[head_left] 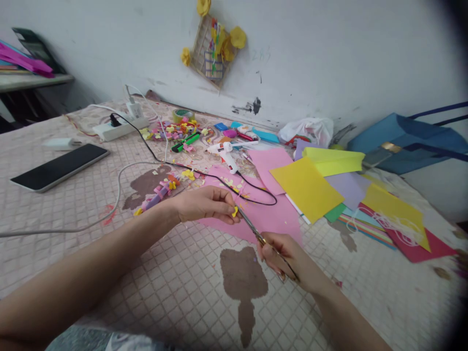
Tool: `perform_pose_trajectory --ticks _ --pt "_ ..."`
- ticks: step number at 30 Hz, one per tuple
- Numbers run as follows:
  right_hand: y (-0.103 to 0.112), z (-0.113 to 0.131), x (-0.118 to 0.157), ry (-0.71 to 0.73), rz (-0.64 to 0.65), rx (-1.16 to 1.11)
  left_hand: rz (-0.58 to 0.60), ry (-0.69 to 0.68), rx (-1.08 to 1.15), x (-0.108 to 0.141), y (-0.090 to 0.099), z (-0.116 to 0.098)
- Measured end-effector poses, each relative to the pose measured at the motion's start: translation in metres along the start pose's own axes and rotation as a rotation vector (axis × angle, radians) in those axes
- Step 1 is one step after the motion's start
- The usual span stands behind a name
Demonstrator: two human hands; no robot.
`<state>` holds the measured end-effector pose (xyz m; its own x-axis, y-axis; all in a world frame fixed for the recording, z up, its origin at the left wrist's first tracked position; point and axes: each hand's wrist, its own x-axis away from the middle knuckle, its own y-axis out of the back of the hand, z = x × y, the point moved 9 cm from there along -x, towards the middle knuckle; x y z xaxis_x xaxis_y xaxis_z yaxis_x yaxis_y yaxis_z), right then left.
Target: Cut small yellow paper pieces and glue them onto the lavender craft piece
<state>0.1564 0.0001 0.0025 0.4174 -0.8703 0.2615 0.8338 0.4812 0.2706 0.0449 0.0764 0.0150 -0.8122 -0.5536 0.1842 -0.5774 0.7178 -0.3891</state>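
Observation:
Pinched in the fingers of my left hand (210, 204) is a small yellow paper piece (234, 211), perhaps a flower. My right hand (287, 256) grips a pair of scissors (252, 226), whose blades reach up to the yellow piece. Whether the blades touch it I cannot tell. Below both hands lies a pink sheet (268, 219) with small yellow scraps on it. Left of my left hand, a purple stick decorated with paper flowers (158, 196) rests on the patterned tablecloth (175, 282).
A white glue gun (227, 155) and its black cord lie behind the hands. Small paper flowers (175, 130) are heaped near a power strip (119, 127). A phone (62, 165) lies at left. Coloured sheets (309, 187) spread rightward, near a blue bag (398, 144).

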Motion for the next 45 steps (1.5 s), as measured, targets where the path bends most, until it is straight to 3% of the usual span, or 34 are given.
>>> perform_pose_trajectory --ticks 8,29,45 --pt "-0.002 0.009 0.001 0.002 -0.003 -0.015 0.007 0.006 -0.002 0.000 -0.001 0.000" --pt "0.002 -0.005 0.000 0.007 -0.025 0.005 -0.007 -0.003 0.014 0.000 0.000 -0.001" --pt "-0.002 0.007 0.000 0.023 -0.020 0.007 -0.014 -0.011 0.012 0.000 0.000 -0.002"
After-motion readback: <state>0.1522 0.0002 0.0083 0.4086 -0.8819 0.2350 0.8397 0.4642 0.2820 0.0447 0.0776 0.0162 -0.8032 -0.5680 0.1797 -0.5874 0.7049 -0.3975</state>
